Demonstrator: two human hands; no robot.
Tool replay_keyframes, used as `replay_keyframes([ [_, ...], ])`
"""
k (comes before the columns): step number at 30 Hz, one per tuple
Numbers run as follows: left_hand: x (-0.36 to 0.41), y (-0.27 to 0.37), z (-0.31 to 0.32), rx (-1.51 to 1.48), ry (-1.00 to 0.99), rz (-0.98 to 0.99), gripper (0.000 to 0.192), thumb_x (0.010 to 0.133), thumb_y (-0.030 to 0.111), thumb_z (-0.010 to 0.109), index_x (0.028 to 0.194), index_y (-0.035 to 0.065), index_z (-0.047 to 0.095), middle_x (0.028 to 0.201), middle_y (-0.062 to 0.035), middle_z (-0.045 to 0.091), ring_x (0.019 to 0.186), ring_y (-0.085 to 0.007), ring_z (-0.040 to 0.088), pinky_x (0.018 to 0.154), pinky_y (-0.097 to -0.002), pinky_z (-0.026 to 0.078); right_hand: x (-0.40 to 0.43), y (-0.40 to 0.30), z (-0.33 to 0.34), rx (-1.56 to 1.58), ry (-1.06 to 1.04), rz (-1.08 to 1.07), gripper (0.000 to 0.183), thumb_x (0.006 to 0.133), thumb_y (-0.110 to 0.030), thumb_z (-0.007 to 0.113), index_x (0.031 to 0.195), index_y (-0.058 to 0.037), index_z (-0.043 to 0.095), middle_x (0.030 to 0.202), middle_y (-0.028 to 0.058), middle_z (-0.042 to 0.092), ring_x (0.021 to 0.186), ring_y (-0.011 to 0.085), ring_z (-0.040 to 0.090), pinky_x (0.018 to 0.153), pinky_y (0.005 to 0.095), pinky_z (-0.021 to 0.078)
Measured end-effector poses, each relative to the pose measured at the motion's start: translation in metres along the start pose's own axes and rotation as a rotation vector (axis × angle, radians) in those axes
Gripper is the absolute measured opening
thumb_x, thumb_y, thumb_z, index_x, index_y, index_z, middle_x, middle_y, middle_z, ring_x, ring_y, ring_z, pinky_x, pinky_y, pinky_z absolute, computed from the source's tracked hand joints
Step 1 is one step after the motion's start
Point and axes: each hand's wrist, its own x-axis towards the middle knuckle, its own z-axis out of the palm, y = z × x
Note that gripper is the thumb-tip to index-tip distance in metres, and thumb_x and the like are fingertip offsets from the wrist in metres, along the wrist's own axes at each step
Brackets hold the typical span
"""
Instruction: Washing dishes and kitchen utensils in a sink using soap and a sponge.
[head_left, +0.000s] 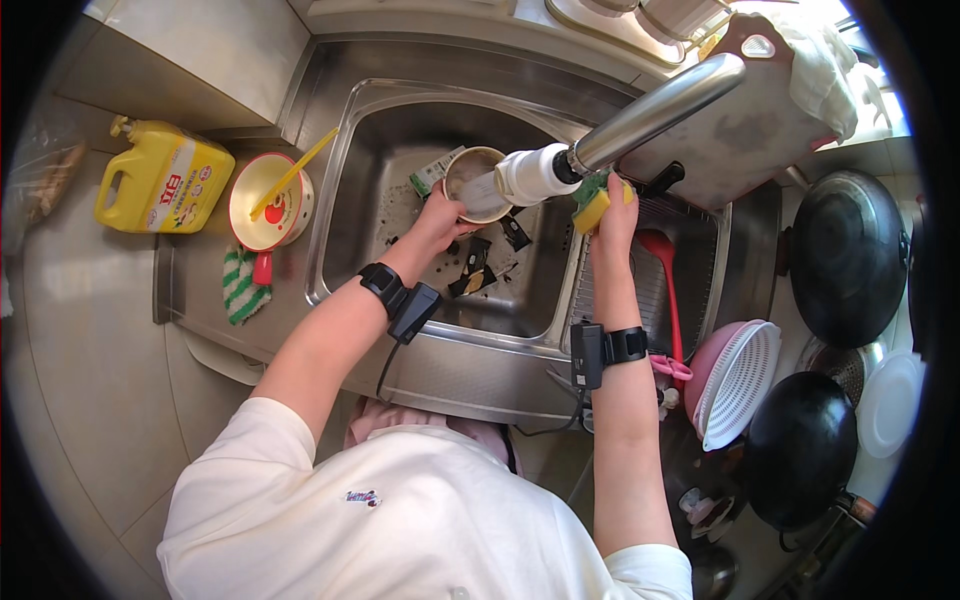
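Observation:
My left hand (442, 217) grips the rim of a round bowl (459, 166) over the left basin of a steel sink (382, 142). The white head of the faucet (534, 174) hangs over the bowl, and water appears to run into it. In my right hand (618, 225) is a yellow and green sponge (592, 211), held above the divide between the two basins. Below the bowl, black torn wrappers (474, 270) and dark crumbs lie on the basin floor. A green and white packet (433, 174) lies behind the bowl.
Left of the sink stand a yellow detergent jug (176, 180), a red-rimmed bowl (255, 176) with yellow chopsticks, and a striped green cloth (244, 289). A red ladle (670, 277) lies over the right basin's rack. Farther right are a pink and white colander (739, 386) and dark pans (847, 259).

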Motion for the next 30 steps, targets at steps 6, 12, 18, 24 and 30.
replay_keyframes([
  [6, 0.001, 0.008, -0.012, 0.316, 0.227, 0.167, 0.064, 0.064, -0.015, 0.038, 0.124, 0.0059, 0.024, 0.122, -0.0159, 0.034, 0.112, -0.0330, 0.040, 0.087, -0.0458, 0.045, 0.003, -0.014, 0.011, -0.007, 0.027, -0.027, 0.032, 0.083, -0.020, 0.054, 0.103, 0.0032, 0.045, 0.092, 0.0082, 0.053, 0.080, 0.0139, 0.052, 0.069, 0.0268, 0.0431],
  [12, 0.001, 0.023, -0.035, 1.074, 0.295, 0.838, 0.059, 0.063, -0.016, 0.040, 0.118, 0.0029, 0.034, 0.113, -0.0197, 0.041, 0.110, -0.0353, 0.039, 0.090, -0.0367, 0.035, 0.019, -0.020, 0.002, -0.131, 0.039, -0.070, 0.041, 0.082, -0.022, 0.056, 0.110, 0.0025, 0.040, 0.099, 0.0114, 0.050, 0.083, 0.0167, 0.051, 0.071, 0.0276, 0.0428],
  [18, -0.032, 0.063, -0.038, 1.496, 0.276, 1.073, 0.060, 0.062, -0.013, 0.048, 0.118, 0.0073, 0.037, 0.111, -0.0135, 0.042, 0.105, -0.0337, 0.041, 0.086, -0.0392, 0.039, -0.054, 0.001, 0.009, -0.028, -0.099, 0.364, 0.030, 0.084, -0.023, 0.052, 0.105, -0.0053, 0.040, 0.094, 0.0103, 0.052, 0.081, 0.0203, 0.056, 0.062, 0.0338, 0.0515],
  [24, -0.046, 0.072, -0.030, 1.560, 0.240, 1.244, 0.060, 0.062, -0.013, 0.048, 0.117, 0.0055, 0.038, 0.113, -0.0135, 0.041, 0.104, -0.0340, 0.041, 0.086, -0.0388, 0.039, -0.110, 0.023, 0.035, 0.295, -0.429, 0.680, 0.027, 0.085, -0.016, 0.045, 0.108, -0.0019, 0.043, 0.098, 0.0104, 0.053, 0.083, 0.0200, 0.055, 0.065, 0.0322, 0.0489],
  [30, -0.035, 0.060, -0.048, 1.379, 0.356, 1.024, 0.058, 0.067, -0.006, 0.049, 0.121, 0.0076, 0.031, 0.113, -0.0187, 0.037, 0.105, -0.0371, 0.041, 0.083, -0.0366, 0.044, -0.130, 0.024, 0.071, 0.310, -0.382, 0.502, 0.031, 0.083, -0.012, 0.043, 0.114, -0.0051, 0.042, 0.108, 0.0113, 0.050, 0.097, 0.0220, 0.051, 0.077, 0.0377, 0.0475],
])
